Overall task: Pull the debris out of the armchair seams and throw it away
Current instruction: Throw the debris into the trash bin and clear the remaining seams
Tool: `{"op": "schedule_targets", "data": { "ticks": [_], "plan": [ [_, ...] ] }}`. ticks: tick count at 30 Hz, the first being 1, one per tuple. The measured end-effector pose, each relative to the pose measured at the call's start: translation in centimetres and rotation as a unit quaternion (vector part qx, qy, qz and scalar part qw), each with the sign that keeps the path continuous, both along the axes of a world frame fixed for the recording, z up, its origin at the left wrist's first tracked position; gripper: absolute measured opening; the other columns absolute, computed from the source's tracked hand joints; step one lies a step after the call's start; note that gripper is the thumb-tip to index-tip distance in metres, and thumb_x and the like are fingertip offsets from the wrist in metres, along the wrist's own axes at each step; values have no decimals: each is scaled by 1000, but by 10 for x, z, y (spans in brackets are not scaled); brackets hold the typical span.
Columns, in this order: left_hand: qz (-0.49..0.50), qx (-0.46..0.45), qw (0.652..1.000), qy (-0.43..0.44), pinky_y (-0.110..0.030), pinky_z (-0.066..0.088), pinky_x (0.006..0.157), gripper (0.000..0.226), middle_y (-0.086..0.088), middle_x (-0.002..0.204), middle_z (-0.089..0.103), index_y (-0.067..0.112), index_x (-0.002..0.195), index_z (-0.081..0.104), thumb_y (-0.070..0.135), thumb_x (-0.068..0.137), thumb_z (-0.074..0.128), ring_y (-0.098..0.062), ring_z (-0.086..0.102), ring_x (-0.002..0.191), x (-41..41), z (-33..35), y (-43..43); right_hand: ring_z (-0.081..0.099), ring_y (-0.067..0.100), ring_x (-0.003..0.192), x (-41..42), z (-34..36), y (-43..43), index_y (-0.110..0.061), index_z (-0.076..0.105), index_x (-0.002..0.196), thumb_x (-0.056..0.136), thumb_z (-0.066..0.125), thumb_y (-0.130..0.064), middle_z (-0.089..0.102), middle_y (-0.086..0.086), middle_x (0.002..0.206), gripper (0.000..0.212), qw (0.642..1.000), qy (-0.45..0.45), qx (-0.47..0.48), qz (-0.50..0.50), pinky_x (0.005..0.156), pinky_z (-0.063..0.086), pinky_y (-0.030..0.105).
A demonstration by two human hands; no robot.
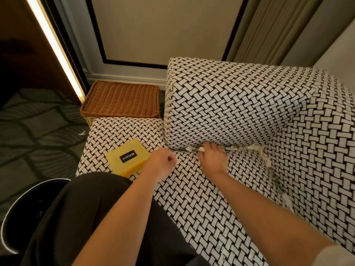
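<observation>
debris [258,150] half hidden in armchair [230,104] seam

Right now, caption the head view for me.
Right hand pinches debris from the armchair seam; left hand curled beside it.

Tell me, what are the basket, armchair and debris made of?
Basket: wicker or rattan, perhaps plastic imitation; tight brown weave, slight sheen.
Armchair: matte upholstery fabric; black-and-white basketweave pattern, soft edges.
Debris: probably torn paper; pale crumpled scraps in the seam.
</observation>
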State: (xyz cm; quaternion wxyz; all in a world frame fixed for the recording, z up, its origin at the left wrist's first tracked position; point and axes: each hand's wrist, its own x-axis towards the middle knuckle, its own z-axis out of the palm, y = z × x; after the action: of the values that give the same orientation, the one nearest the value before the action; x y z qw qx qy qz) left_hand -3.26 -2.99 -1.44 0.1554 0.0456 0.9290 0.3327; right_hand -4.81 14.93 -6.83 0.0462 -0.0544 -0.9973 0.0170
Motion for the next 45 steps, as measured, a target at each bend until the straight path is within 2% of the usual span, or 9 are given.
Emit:
{"op": "schedule_targets", "data": {
  "ticks": [4,7,15,20,24,30,36,40,45],
  "plan": [
    [0,2,1000,3,-24,46,78,19,1,105,63,14,99,67,21,93,51,-14,58,96,-2,0,0,59,16,78,-5,5,-5,-12,58,110,94,49,-34,64,3,94,29,998,-21,-30,-46,59,51,25],
    [4,8,1000,-7,-31,51,80,18,-1,99,63,12,96,67,21,93,51,-18,60,86,-2,-1,3,50,11,61,1,6,-7,-12,60,110,98,41,-32,59,0,82,30,999,-33,-30,-11,41,28,15],
    [93,116,987,-67,-26,51,65,19,-3,84,59,10,93,59,15,97,41,-11,54,66,-1,1,11,47,15,51,28,5,-20,-4,62,84,99,36,-22,51,0,60,35,970,18,-244,18,43,31,22],
    [174,228,934,-213,-24,57,58,16,-10,84,62,7,86,55,9,97,43,-15,63,69,3,12,11,42,4,48,47,32,-58,-13,58,71,96,39,-27,43,-14,54,34,913,49,-380,140,47,37,25],
    [181,386,864,-266,-23,56,59,15,-11,88,65,-1,99,59,1,93,46,-16,63,77,10,21,6,39,10,50,39,64,-83,-19,40,54,97,44,-20,41,-6,50,43,819,47,-566,78,50,34,27],
    [138,501,806,-285,-26,55,69,17,-11,94,67,5,101,62,8,94,47,-18,64,86,14,34,-3,37,4,49,49,83,-82,-17,42,57,98,41,-20,41,-7,52,42,794,-61,-585,153,50,32,19],
    [222,568,746,-267,-24,51,68,36,-8,79,55,1,117,59,-9,92,35,-12,49,69,8,34,-4,41,7,52,53,87,-62,-20,54,81,97,43,-25,50,-2,65,20,698,-71,-711,-51,47,34,20],
    [243,544,762,-255,-23,48,64,35,-1,65,43,0,101,64,-9,93,31,-8,39,60,7,35,-7,53,14,74,35,58,-42,-16,49,118,97,45,-26,57,10,105,24,754,36,-636,-162,52,41,17],
    [286,497,772,-273,-22,43,58,24,-1,64,42,-3,102,63,-1,94,40,-8,35,55,8,30,-3,54,26,98,13,29,-22,-16,40,128,89,47,-52,59,12,112,53,955,-79,-262,-114,65,38,27]
  ]
}}
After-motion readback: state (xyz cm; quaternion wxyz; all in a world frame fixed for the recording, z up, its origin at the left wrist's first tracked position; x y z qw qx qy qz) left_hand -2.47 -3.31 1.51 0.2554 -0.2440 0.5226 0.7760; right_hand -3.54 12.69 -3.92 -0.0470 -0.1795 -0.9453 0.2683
